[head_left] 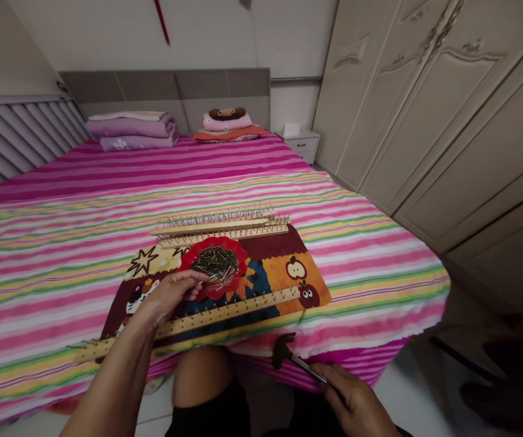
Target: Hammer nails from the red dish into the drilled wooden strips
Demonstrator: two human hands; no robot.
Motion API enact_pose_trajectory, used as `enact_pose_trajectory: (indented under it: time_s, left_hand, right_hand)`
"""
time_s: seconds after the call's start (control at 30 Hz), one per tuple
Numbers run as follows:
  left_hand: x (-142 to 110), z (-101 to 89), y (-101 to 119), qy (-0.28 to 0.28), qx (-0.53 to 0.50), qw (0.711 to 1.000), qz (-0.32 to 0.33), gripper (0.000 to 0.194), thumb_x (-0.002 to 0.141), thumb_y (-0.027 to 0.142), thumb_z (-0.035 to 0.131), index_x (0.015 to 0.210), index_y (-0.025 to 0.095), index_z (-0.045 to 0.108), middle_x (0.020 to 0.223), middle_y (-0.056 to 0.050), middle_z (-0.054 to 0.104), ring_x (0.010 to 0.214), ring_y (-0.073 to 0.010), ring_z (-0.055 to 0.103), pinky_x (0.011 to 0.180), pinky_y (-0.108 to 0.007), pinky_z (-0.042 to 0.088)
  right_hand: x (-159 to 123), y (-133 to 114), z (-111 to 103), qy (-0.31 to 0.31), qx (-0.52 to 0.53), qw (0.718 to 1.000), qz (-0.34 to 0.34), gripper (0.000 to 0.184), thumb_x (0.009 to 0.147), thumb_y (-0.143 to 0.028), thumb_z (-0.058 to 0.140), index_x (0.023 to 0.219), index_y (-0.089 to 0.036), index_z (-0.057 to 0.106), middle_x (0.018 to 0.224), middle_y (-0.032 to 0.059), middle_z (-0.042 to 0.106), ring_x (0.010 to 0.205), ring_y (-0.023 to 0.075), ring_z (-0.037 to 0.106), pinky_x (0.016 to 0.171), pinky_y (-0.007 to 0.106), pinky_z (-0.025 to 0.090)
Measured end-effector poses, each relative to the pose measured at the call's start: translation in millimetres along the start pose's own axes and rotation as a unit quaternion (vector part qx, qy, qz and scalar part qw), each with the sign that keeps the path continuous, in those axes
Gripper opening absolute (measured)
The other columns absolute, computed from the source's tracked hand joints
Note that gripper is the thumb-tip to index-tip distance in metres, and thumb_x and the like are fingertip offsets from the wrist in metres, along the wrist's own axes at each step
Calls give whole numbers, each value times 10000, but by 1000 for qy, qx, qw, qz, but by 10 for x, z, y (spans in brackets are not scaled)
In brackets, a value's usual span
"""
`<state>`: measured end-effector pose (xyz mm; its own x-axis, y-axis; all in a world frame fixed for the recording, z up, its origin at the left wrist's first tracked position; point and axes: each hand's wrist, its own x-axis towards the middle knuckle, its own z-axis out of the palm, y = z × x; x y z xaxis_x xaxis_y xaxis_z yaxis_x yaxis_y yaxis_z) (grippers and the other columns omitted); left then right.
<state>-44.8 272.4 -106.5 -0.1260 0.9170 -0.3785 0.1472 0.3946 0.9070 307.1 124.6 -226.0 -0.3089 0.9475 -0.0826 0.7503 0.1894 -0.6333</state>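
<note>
My left hand [177, 291] reaches over the left rim of a red scalloped dish [242, 258]. Its fingers are pinched together at the edge of a pile of nails [216, 264]; what they grip is too small to make out. My right hand [352, 397], low on the right, is closed around the handle of a claw hammer [284, 352], whose head hangs just off the bed's front edge. Between the dish and my knees lies a long wooden strip [229, 311] with a row of nails standing in it. My left forearm hides part of that strip.
Under the dish is a patterned mat [261, 249] on the striped bedspread [357, 243]. Behind it lie more wooden strips [211, 227] bristling with nails. Folded bedding [134, 130] sits by the headboard [220, 85]. A wardrobe [425, 121] stands on the right.
</note>
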Motion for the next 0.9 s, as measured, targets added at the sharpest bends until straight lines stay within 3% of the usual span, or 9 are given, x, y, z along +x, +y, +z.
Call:
enact_pose_trajectory:
  time_s: [0.17,0.37,0.63,0.9]
  left_hand:
    - [-102,-20,-14,-4,-49,999,-19,230,498,272,704,682,134,720,645,-36,668,584,-96,571,591,-223,477]
    - [-277,24,-29,-22,-72,997,10,425,460,352,821,819,142,736,777,-73,726,693,-157,649,724,-300,541]
    - [-478,386,-156,-37,-23,999,-32,376,459,390,817,743,160,730,648,-21,688,629,-126,613,623,-242,513]
    - [-406,579,-295,-12,5,998,-61,343,447,352,800,720,159,722,635,-11,673,599,-113,594,591,-235,501]
  right_hand:
    - [-14,10,29,14,1,1000,-6,376,879,-188,444,1186,-190,661,1083,103,730,986,244,691,842,344,565]
    - [-17,-25,-3,24,14,1000,-9,372,863,-179,453,1160,-208,675,1046,93,738,946,233,700,819,330,570]
    - [-10,-80,-35,6,6,1000,6,396,850,-149,432,1168,-178,666,1065,104,729,963,231,688,821,337,558]
    - [-35,-86,-34,11,7,1000,6,421,823,-120,441,1173,-196,662,1076,93,728,963,227,689,819,332,555]
